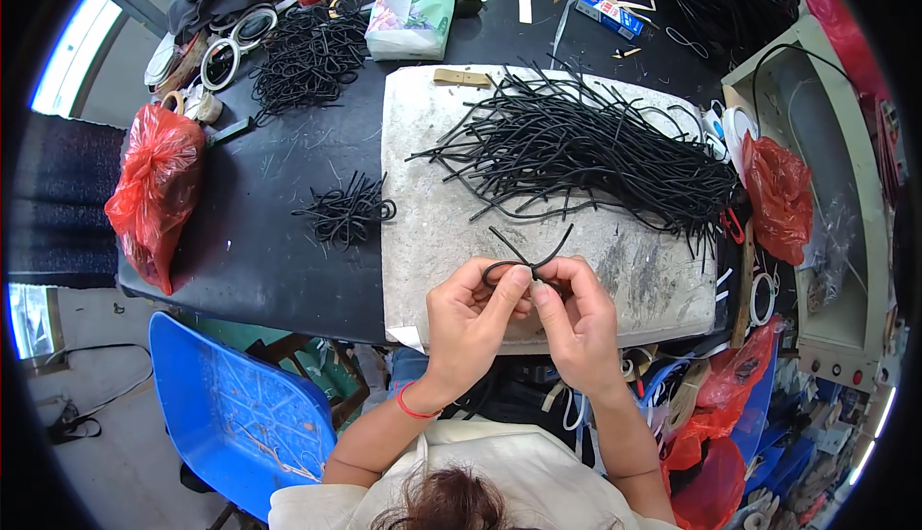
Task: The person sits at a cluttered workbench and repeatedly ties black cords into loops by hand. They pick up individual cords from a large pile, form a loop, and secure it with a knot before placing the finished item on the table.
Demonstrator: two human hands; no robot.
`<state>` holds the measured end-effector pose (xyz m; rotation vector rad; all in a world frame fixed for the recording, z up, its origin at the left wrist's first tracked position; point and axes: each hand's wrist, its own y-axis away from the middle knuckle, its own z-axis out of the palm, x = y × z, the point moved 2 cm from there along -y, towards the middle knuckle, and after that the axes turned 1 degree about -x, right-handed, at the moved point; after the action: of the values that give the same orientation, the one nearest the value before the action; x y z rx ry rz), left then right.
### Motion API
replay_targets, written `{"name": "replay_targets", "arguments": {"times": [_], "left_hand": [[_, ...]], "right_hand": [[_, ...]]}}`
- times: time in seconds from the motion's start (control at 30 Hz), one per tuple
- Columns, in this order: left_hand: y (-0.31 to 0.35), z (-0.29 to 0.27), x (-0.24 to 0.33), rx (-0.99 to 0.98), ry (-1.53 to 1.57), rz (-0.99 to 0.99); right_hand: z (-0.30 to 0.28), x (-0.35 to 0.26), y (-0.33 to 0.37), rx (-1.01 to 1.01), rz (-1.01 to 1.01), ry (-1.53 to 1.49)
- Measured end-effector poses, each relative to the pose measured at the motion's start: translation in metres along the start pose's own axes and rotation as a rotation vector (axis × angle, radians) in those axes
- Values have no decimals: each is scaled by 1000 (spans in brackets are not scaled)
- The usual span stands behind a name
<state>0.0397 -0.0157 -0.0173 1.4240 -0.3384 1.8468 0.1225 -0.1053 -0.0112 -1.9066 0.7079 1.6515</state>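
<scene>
Black-covered worktable [259,261] and pale, stained slab [423,271] fill the middle of a crowded workroom, where a person in a light top bends over a length of black cord [509,245] held above the slab's near edge. Left hand [480,314] pinches the cord between thumb and forefinger, a small loop bowing out beside those fingers; right hand [576,324] pinches it just alongside, fingertips close together (the exact crossing of the strands is hidden by the thumbs). Two free ends of the cord rise apart in a V, pointing away from the person. A red band [415,405] circles the left wrist. Beyond the hands, a thick bundle of black cords [595,156] sprawls over the far right part of the slab, near a tan strip [461,77]. A small heap of black cords [346,213] lies at the slab's left edge, and a larger tangle [303,60] sits farther back beside a green floral tissue pack [413,7]. A knotted red plastic bag [158,194] stands at the table's left end, above a blue tub [240,415].
</scene>
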Motion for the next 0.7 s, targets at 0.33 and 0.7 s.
{"name": "replay_targets", "arguments": {"times": [0.33,0.7], "left_hand": [[-9,-10,28,-222,91,-209],[-6,-18,30,-436,67,-264]], "right_hand": [[-22,-18,-13,-102,228,-270],[-3,-25,-15,-223,146,-316]]}}
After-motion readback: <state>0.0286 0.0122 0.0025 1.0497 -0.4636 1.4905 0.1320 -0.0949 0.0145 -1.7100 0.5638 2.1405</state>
